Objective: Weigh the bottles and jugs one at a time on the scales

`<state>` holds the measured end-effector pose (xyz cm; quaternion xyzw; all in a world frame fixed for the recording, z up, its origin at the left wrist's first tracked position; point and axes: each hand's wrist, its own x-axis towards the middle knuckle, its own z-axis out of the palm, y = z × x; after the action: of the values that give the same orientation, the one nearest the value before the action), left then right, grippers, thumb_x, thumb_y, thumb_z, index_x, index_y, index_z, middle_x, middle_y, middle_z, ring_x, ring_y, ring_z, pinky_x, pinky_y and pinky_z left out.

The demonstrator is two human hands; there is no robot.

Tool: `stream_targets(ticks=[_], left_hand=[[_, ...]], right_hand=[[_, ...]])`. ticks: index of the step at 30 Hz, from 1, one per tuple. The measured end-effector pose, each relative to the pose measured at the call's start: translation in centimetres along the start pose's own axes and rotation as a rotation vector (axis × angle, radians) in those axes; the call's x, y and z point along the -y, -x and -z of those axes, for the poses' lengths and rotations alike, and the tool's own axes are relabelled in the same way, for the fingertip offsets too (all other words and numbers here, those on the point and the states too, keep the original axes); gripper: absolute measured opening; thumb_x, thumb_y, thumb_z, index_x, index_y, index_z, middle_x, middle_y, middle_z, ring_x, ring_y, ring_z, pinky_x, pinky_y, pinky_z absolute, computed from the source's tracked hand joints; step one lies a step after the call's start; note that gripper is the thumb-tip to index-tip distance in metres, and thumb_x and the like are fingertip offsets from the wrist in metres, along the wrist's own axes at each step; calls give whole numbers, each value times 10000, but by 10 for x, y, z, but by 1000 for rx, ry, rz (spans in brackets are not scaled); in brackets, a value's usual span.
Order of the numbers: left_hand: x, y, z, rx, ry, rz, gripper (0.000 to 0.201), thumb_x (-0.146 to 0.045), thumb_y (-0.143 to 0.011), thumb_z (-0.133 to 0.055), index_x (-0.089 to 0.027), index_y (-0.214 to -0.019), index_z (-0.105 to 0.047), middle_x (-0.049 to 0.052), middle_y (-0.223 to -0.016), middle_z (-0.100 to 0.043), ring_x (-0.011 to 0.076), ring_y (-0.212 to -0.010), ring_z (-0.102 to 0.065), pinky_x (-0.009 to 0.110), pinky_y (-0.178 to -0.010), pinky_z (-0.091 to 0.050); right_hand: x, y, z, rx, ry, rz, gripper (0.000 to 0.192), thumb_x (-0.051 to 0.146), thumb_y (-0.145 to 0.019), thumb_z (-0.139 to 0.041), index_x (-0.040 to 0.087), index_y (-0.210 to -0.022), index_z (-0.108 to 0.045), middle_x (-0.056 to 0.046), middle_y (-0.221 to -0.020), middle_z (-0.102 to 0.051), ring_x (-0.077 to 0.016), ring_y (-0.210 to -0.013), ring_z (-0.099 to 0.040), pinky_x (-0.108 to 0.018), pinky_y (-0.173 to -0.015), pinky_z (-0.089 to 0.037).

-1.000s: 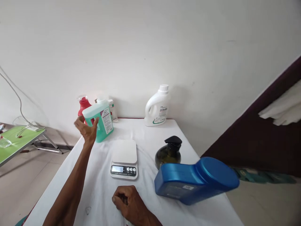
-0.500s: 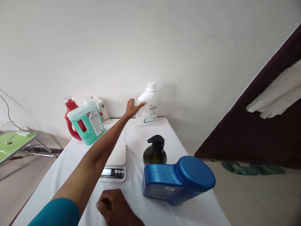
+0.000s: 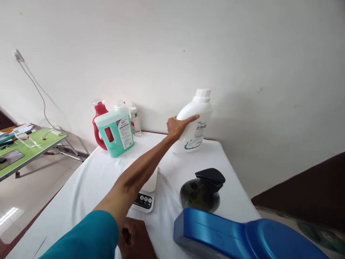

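My left hand (image 3: 178, 126) reaches out across the table, wrapped round the side of a white jug-shaped bottle (image 3: 201, 111) with a white screw cap. Its thumb lies across the bottle's front, above the printed label. The bottle leans slightly; whether its base touches the cloth I cannot tell. My right hand (image 3: 137, 239) rests at the near edge, curled into a loose fist with nothing visible in it, partly behind my left sleeve. Between the hands lies a white digital scale (image 3: 149, 183), largely covered by my left forearm.
A dark pump bottle (image 3: 201, 196) stands right of the scale, behind a large blue container (image 3: 215, 230). At the back left are a green detergent jug (image 3: 115, 136), a red jug (image 3: 97, 122) and a small clear bottle (image 3: 136, 124). A green side table (image 3: 40, 144) stands farther left.
My left hand has closed round the white bottle, which now leans and sits nearer. The view has turned, shifting most things rightward. My right fist stays at the near edge.
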<state>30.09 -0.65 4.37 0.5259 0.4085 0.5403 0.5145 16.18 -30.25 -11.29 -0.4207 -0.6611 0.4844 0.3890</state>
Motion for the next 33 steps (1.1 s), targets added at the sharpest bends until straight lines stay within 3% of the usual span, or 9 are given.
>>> stream_targets(ticks=[5,10,14,18,25,29,33], left_hand=[[-45,30,43,-7,59,-132,544,-569,-563,-994,-162,-844,-767,85,-851,-772,259,-855,-742,339,-669,-576],[-88,78,114,-54,5,-212,525,-572,-586,-985,-167,-779,-713,27,-685,-664,172,-682,-650,277,-552,-490],[-99,117,174,-131,-31,-228,501,-522,-591,-993,-161,-763,-693,5,-639,-595,117,-587,-542,258,-482,-415],[-95,146,214,-158,-19,-216,478,-481,-556,-1004,-177,-740,-685,-1,-632,-601,122,-574,-547,259,-457,-427],[-76,163,243,-146,30,-139,433,-442,-538,-1007,-181,-699,-701,36,-656,-667,239,-698,-715,338,-555,-583],[-65,160,246,-144,53,-136,429,-439,-539,-1017,-176,-706,-723,55,-676,-703,276,-731,-736,357,-556,-598],[-62,157,243,-122,37,-99,484,-476,-526,-1020,-171,-819,-786,67,-814,-772,257,-769,-753,341,-598,-611]], right_hand=[[15,-1,6,-62,-89,-57,186,222,-861,-640,190,-683,-594,34,-626,-551,-106,-585,-492,-232,-557,-308],[21,0,10,-66,-112,-32,188,225,-867,-647,181,-686,-626,43,-599,-520,-100,-567,-454,-231,-544,-293],[20,-1,10,-60,-73,-6,219,247,-890,-629,178,-682,-629,43,-601,-522,-102,-574,-448,-236,-562,-307],[20,-2,10,-42,-44,-5,238,285,-902,-615,180,-691,-642,38,-605,-532,-108,-581,-448,-244,-579,-331],[27,-1,14,-17,-24,-49,274,340,-930,-581,194,-703,-630,24,-629,-569,-119,-589,-488,-257,-578,-341],[27,0,14,4,-59,-89,282,377,-941,-591,200,-724,-618,28,-627,-546,-118,-572,-479,-254,-554,-339],[26,0,14,13,-47,-99,304,394,-964,-578,201,-733,-613,24,-640,-549,-116,-566,-475,-260,-554,-338]])
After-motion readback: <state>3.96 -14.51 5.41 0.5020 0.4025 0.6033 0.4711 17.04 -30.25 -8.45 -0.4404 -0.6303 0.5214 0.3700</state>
